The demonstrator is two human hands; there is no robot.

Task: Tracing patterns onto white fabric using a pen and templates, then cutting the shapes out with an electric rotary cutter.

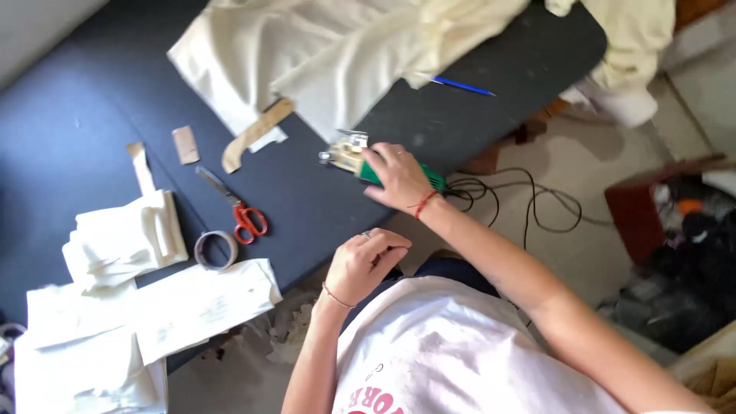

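My right hand (399, 178) rests on a green electric cutting tool (354, 157) lying on the dark blue table (92, 123), gripping its body. The tool's metal head points left, toward a heap of cream fabric (322, 54). My left hand (366, 262) is curled shut at the table's near edge, in front of my white shirt, with nothing visible in it. A black cord (529, 207) runs from the tool across the floor to the right.
Red-handled scissors (239, 211), a tape roll (216, 249), brown paper pattern pieces (253, 134) and stacks of cut white fabric (123, 241) lie on the left of the table. A blue pen (460, 86) lies near the far edge. Boxes and clutter (675, 230) stand on the floor at right.
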